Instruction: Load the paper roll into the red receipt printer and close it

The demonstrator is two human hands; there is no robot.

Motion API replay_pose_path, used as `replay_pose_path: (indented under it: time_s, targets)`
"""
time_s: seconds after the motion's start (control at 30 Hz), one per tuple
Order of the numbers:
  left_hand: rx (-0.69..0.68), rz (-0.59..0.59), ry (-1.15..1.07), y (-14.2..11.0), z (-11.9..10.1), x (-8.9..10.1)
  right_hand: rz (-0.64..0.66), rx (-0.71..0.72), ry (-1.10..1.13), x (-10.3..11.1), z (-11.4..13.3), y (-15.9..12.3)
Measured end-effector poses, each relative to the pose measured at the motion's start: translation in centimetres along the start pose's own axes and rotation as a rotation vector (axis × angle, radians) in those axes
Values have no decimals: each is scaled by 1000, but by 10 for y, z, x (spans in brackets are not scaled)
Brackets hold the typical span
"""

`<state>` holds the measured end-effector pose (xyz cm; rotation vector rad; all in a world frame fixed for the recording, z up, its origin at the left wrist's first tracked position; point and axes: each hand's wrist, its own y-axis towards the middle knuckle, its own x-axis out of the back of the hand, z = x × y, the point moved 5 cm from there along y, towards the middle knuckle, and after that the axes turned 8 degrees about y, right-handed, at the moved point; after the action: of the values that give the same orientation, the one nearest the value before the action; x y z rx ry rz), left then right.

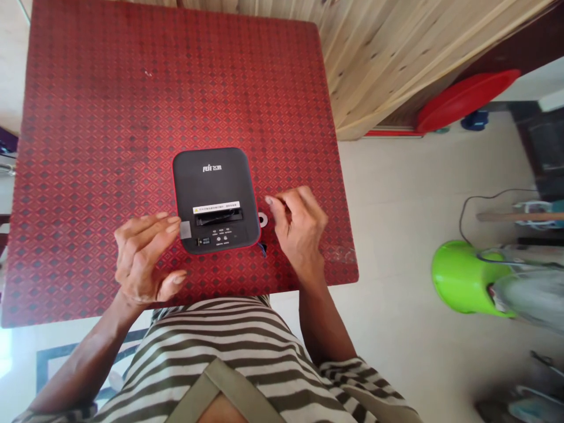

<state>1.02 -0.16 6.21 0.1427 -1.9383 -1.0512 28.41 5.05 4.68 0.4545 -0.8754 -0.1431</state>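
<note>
A dark grey device with a red edge, which looks like a small label printer (pixel 211 188), lies on the red patterned table. It has a white warning strip (pixel 215 207) above a black slot, and small printed icons below. My left hand (pixel 147 252) is beside its left edge, open, the thumb spread away; the fingertips are at a small grey square (pixel 185 230) on the corner. To the right of the device, my right hand (pixel 297 220) has its fingers curled in, with nothing visible in them. Between it and the device is a white ring-shaped piece (pixel 263 220), partly hidden.
A small dark item (pixel 263 249) lies at the device's lower right. The red tabletop (pixel 185 70) ends close to my body and on the right. On the floor to the right are a green bucket (pixel 467 276), a cable and a red basin (pixel 467 100).
</note>
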Motion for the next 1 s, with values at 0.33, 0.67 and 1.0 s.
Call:
replay_pose_path:
  time_s: [0.33,0.67,1.0]
  targets:
    - [-107,-18,125,-14,-9,-10,95,-191,-79,-39,-57,-10]
    - [-81,-27,121,-15,-9,-11,61,-196,-86,-38,-57,-9]
    - [58,-28,27,-19,-3,-18,21,-195,3,-36,-58,-9]
